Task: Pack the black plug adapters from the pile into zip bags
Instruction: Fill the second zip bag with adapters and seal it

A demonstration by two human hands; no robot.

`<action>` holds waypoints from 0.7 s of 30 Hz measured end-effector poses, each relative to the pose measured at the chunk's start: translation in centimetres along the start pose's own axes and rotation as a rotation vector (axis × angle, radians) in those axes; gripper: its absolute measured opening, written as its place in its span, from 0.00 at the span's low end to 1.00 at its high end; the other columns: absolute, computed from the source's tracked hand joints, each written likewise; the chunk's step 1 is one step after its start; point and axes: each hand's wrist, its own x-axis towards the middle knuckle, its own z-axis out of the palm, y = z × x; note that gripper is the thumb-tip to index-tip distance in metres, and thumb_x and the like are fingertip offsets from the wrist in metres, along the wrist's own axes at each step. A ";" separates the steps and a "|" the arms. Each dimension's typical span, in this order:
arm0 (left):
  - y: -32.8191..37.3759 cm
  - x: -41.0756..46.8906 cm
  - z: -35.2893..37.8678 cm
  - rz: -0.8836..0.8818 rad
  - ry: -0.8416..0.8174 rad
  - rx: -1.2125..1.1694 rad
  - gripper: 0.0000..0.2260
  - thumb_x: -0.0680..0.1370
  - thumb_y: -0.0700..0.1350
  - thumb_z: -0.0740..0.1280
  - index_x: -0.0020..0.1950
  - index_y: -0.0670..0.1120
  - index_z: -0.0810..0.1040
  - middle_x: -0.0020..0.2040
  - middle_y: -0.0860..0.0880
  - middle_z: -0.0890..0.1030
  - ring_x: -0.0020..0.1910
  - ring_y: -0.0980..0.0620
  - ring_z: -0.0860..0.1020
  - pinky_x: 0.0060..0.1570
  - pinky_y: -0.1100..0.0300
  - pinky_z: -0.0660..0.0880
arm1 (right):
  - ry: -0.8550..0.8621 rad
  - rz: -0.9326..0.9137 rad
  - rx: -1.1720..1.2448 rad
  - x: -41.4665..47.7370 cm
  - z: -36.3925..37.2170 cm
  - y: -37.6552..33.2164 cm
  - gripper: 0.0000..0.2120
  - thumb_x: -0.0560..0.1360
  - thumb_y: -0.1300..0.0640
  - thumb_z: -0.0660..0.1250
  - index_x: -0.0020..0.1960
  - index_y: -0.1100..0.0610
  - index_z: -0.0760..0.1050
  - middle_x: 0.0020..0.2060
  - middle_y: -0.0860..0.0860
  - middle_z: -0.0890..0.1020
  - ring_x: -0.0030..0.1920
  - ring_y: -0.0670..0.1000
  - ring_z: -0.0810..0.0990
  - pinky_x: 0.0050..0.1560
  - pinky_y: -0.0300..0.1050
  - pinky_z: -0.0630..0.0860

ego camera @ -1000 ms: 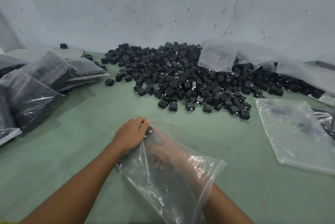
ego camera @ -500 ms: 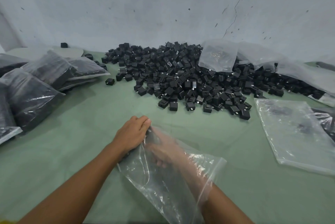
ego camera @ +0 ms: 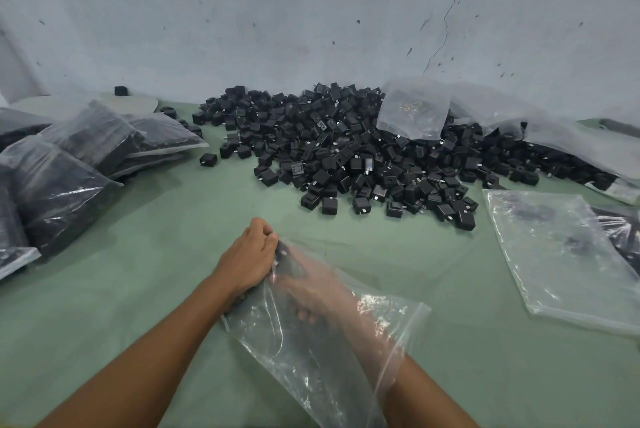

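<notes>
The left hand (ego camera: pixel 247 259) lies knuckles up on the green table (ego camera: pixel 138 271), its fingers curled tight and its fingertips pinching the far end of a clear zip bag (ego camera: pixel 311 351). The bag runs from that grip back toward the person, lying slack and creased on the table. The right forearm enters it at the near, open end. The right hand (ego camera: pixel 313 289) is wholly inside the bag, just beside the left hand and seen only through the plastic. It is blurred there, so it cannot be told whether its fingers are spread or closed round anything. A dark shape (ego camera: pixel 285 254) shows through the film between the two hands, too smeared to identify.

The pile of black plug adapters (ego camera: pixel 346 157) lies beyond both hands and well apart from them, stretching away to the right against the wall. One stray adapter (ego camera: pixel 208 159) sits alone beyond the left hand, off the pile's left edge. A crumpled clear bag (ego camera: pixel 412 108) rests on top of the pile beyond the right hand. A flat stack of empty bags (ego camera: pixel 561 254) lies to the right of the right hand. Filled bags (ego camera: pixel 65 181), dark with their contents, are heaped far to the left of the left hand.
</notes>
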 end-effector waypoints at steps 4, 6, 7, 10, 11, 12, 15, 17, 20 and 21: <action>0.2 0.0 -0.1 -0.030 -0.016 -0.061 0.08 0.84 0.55 0.52 0.51 0.53 0.65 0.46 0.52 0.78 0.43 0.51 0.78 0.43 0.52 0.73 | 0.004 0.009 -0.026 0.4 0.1 0.3 0.28 0.77 0.43 0.66 0.75 0.43 0.64 0.39 0.47 0.78 0.30 0.45 0.76 0.29 0.39 0.74; 0.3 0.0 -0.1 -0.030 -0.026 -0.054 0.09 0.84 0.56 0.52 0.51 0.52 0.65 0.47 0.51 0.78 0.44 0.51 0.78 0.46 0.50 0.75 | 0.007 -0.007 -0.040 0.3 0.2 0.3 0.27 0.77 0.43 0.66 0.75 0.43 0.64 0.37 0.45 0.77 0.29 0.43 0.76 0.26 0.35 0.72; 0.4 -0.1 -0.2 -0.030 -0.027 -0.043 0.10 0.84 0.56 0.53 0.52 0.52 0.65 0.47 0.51 0.78 0.44 0.51 0.78 0.47 0.50 0.75 | 0.014 -0.032 -0.035 0.2 0.2 0.3 0.26 0.78 0.45 0.65 0.74 0.44 0.65 0.39 0.46 0.78 0.28 0.41 0.76 0.26 0.33 0.71; 0.4 -0.1 -0.1 -0.044 -0.018 -0.046 0.10 0.84 0.57 0.53 0.52 0.51 0.65 0.47 0.52 0.79 0.45 0.51 0.79 0.50 0.48 0.76 | 0.026 -0.131 0.129 -1.3 -0.1 0.3 0.23 0.80 0.58 0.66 0.73 0.49 0.67 0.48 0.53 0.80 0.35 0.38 0.77 0.38 0.34 0.76; 0.4 -0.1 -0.1 -0.046 -0.015 -0.049 0.10 0.84 0.57 0.54 0.51 0.52 0.65 0.47 0.52 0.79 0.44 0.51 0.79 0.49 0.49 0.76 | 0.034 -0.138 0.212 -2.2 -0.5 0.7 0.24 0.79 0.62 0.65 0.73 0.52 0.67 0.47 0.55 0.80 0.37 0.40 0.78 0.43 0.37 0.77; 0.4 -0.1 -0.1 -0.047 -0.012 -0.047 0.10 0.84 0.57 0.54 0.51 0.52 0.65 0.46 0.52 0.80 0.44 0.51 0.79 0.49 0.49 0.76 | 0.055 -0.129 0.294 -3.3 -0.9 1.3 0.25 0.79 0.66 0.65 0.74 0.55 0.67 0.46 0.56 0.81 0.39 0.43 0.79 0.46 0.40 0.77; 0.4 -0.1 -0.1 -0.047 -0.003 -0.037 0.09 0.84 0.57 0.54 0.50 0.53 0.65 0.43 0.53 0.81 0.41 0.53 0.80 0.44 0.53 0.75 | 0.141 0.019 0.586 -7.1 -2.6 3.4 0.28 0.78 0.68 0.66 0.74 0.54 0.65 0.49 0.59 0.81 0.43 0.54 0.81 0.45 0.48 0.78; 0.4 0.0 0.0 -0.046 0.001 -0.045 0.09 0.84 0.57 0.54 0.50 0.53 0.65 0.42 0.54 0.82 0.41 0.53 0.80 0.45 0.53 0.76 | 0.122 0.025 0.524 -10.6 -4.3 4.4 0.28 0.78 0.67 0.67 0.74 0.49 0.65 0.57 0.52 0.80 0.48 0.49 0.84 0.47 0.41 0.80; 0.1 0.1 0.2 -0.038 0.000 -0.031 0.09 0.84 0.57 0.53 0.49 0.54 0.64 0.43 0.55 0.82 0.42 0.53 0.80 0.47 0.51 0.76 | -0.172 -0.089 0.242 -16.2 -8.9 5.2 0.24 0.77 0.57 0.72 0.71 0.44 0.72 0.64 0.45 0.80 0.61 0.41 0.79 0.60 0.36 0.74; 0.1 0.2 0.3 -0.037 0.006 -0.026 0.09 0.84 0.57 0.53 0.49 0.54 0.64 0.42 0.55 0.81 0.42 0.54 0.79 0.45 0.52 0.75 | -0.282 -0.106 0.216 -17.7 -10.9 4.9 0.20 0.77 0.53 0.73 0.68 0.46 0.77 0.62 0.47 0.82 0.61 0.43 0.80 0.61 0.37 0.74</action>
